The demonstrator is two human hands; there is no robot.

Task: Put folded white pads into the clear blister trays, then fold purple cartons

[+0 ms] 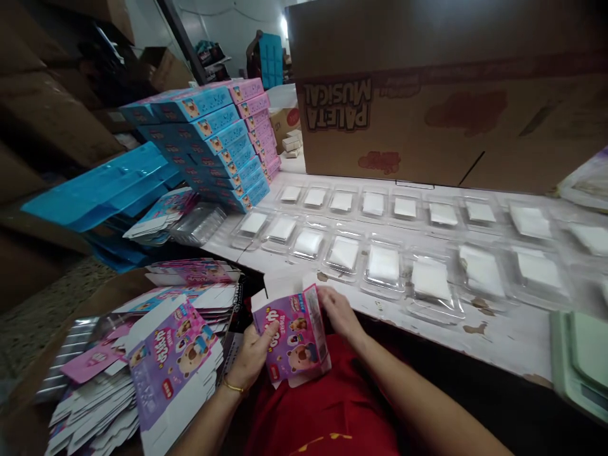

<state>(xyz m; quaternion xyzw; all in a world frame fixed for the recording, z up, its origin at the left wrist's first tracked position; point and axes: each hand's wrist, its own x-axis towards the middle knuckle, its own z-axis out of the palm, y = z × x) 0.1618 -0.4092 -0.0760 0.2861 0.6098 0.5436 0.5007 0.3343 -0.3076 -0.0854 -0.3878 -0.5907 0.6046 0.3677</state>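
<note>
A pink and purple printed carton (297, 335) with a bear-like cartoon animal is held upright in front of my red clothing, its white flaps standing out at top and bottom. My left hand (259, 354) grips its left side, thumb across the front panel. At the upper right edge, my right hand (339, 313) has its fingers curled against the carton's side; some fingertips are hidden behind it. Left of my hands, flat cartons (178, 361) of the same print lie in an untidy pile inside a cardboard box.
Clear plastic trays (384, 266) with white packets stand in two rows on the white table (351, 310). Stacked blue and pink boxes (213, 136) rise behind at left. A large brown carton (441, 120) blocks the back; a green scale (582, 361) sits right. Someone holds a blue sheet (270, 60) far behind.
</note>
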